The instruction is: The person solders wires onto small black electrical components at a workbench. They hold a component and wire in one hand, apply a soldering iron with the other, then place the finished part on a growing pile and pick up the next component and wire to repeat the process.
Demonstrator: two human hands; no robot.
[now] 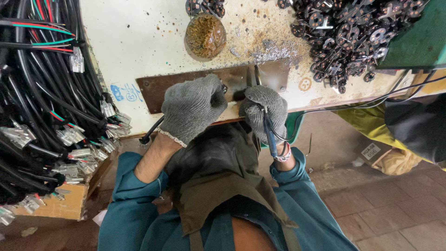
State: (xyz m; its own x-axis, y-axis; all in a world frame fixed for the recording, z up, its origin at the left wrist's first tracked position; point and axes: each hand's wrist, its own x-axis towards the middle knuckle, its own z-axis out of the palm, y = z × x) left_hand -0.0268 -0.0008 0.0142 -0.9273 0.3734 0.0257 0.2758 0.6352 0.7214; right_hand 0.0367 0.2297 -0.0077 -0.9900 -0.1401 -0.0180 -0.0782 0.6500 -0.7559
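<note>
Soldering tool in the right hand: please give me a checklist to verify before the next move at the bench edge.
1. Right hand grips the blue-handled soldering tool: ok.
2. Tool tip meets the workpiece: cannot tell, the gloves hide it.
3. Left hand holds the black cable at the brown metal plate: ok.
4. Both hands gloved: ok.
5. Brass wool tip cleaner near on the bench: ok.
6. Pile of small black parts apart from the hands: ok.
</note>
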